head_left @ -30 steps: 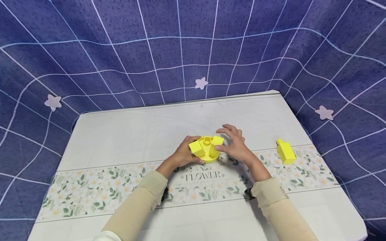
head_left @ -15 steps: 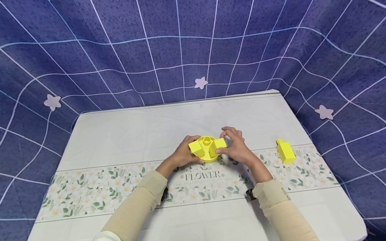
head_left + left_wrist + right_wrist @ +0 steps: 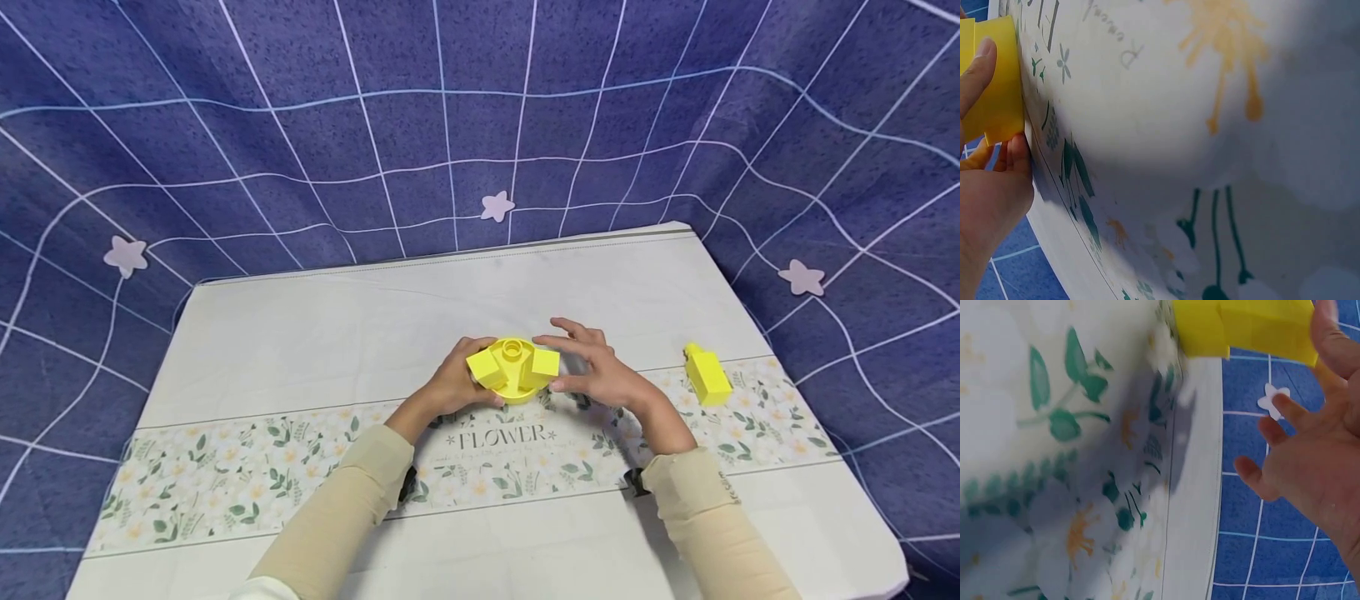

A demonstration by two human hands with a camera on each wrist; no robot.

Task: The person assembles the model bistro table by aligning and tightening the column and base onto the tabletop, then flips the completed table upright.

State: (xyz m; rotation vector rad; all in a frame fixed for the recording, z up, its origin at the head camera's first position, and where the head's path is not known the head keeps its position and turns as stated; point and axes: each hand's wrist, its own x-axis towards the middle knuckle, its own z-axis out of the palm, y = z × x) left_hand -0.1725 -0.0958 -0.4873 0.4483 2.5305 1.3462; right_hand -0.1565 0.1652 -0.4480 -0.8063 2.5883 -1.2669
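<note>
A round yellow base (image 3: 514, 397) lies on the table in front of me, with a ring-shaped socket (image 3: 513, 348) showing at its far side. Two yellow blocks, a left one (image 3: 486, 367) and a right one (image 3: 545, 364), stand on it, leaning outward. My left hand (image 3: 452, 382) grips the base by its left side; in the left wrist view, the thumb (image 3: 984, 59) presses its yellow wall. Beside the right block, my right hand (image 3: 606, 372) has its fingers spread and holds nothing. The right wrist view shows the thumb close by the block's end (image 3: 1272, 328); contact is unclear.
Another yellow block (image 3: 708, 377) with a round peg lies at the right of the table. The tablecloth (image 3: 300, 333) is white with a flowered band. A blue curtain (image 3: 337, 133) with pale lines and stars surrounds the table's back and sides.
My right hand has let go of the right block and drawn back to the right, its fingers spreading. That block has turned and tipped outward. My left hand keeps its grip on the base.
</note>
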